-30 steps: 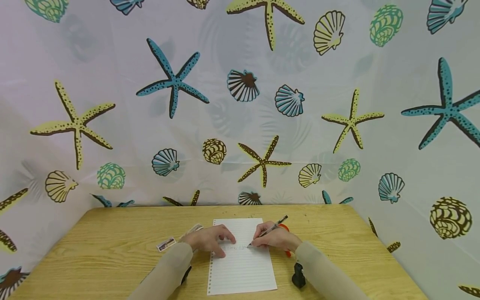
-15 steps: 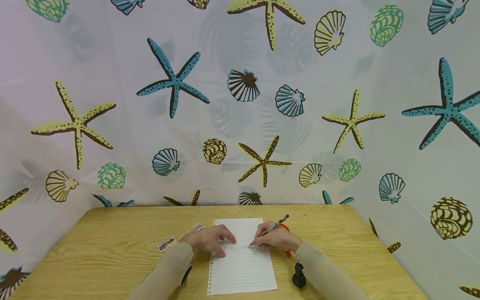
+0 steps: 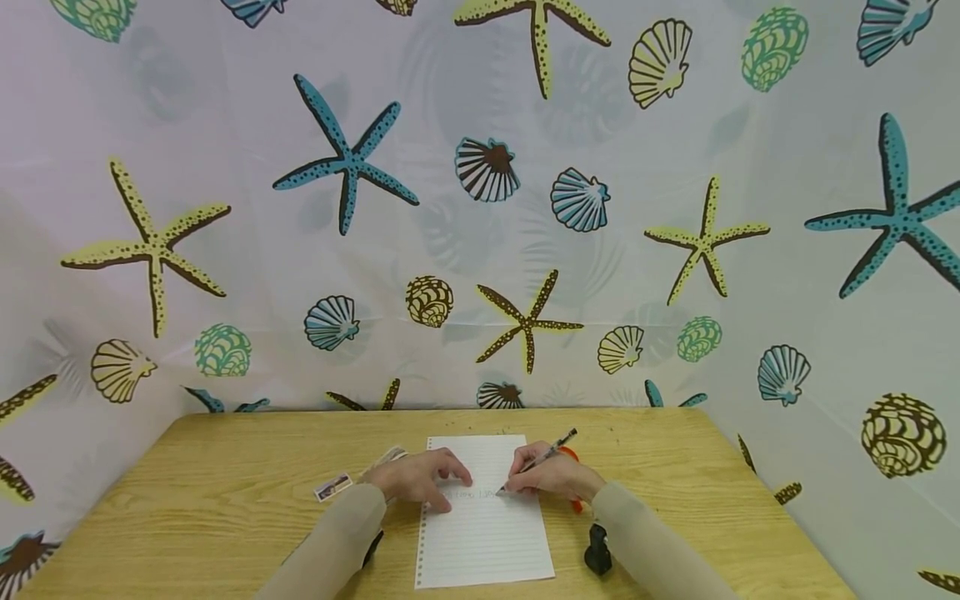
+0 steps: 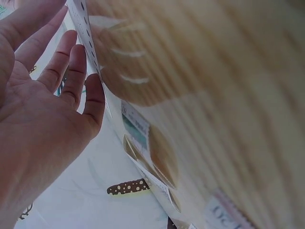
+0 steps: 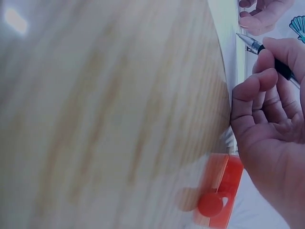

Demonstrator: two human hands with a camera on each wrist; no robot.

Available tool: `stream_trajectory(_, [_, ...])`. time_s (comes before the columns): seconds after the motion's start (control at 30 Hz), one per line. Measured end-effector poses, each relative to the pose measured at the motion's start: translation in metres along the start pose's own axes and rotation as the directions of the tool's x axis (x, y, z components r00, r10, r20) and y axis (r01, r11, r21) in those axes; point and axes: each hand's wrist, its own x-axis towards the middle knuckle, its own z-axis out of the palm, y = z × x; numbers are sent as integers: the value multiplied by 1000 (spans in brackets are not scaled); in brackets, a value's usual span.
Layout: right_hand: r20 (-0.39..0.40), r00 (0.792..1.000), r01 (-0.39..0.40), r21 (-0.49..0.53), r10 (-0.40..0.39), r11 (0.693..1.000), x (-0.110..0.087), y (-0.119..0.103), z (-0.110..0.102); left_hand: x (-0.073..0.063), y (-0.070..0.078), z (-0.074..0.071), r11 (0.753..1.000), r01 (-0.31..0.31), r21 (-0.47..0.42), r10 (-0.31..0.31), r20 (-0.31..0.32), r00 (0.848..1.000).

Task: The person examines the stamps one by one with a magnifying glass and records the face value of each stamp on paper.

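A white sheet of lined paper (image 3: 483, 550) with punched holes down its left side lies on the wooden table. My right hand (image 3: 551, 473) pinches a pen (image 3: 558, 443) between thumb and fingers, its tip down at a faint line of handwriting (image 3: 461, 495). The right wrist view shows the pen's silver cone and black grip (image 5: 281, 67). On the upper left of the sheet rests my left hand (image 3: 420, 479), fingers spread and slightly bent, holding nothing. In the left wrist view its fingertips (image 4: 78, 52) lie along the punched edge.
Left of the left hand lie a small picture stamp (image 3: 333, 488) and more stamps (image 4: 136, 124), partly hidden by that hand. A red-orange plastic object (image 5: 221, 191) with a round knob sits beside the right hand. Patterned cloth (image 3: 480, 250) hangs behind the table.
The pen tip has shifted slightly right, and the handwritten line has grown by a few marks. My left hand and the paper stay in place.
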Motion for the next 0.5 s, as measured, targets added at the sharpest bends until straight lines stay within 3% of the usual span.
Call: stream_trajectory(0.5, [17, 1000, -6, 22, 6, 1000, 2, 1, -2, -3, 3, -1, 1000, -7, 6, 7, 12, 1000])
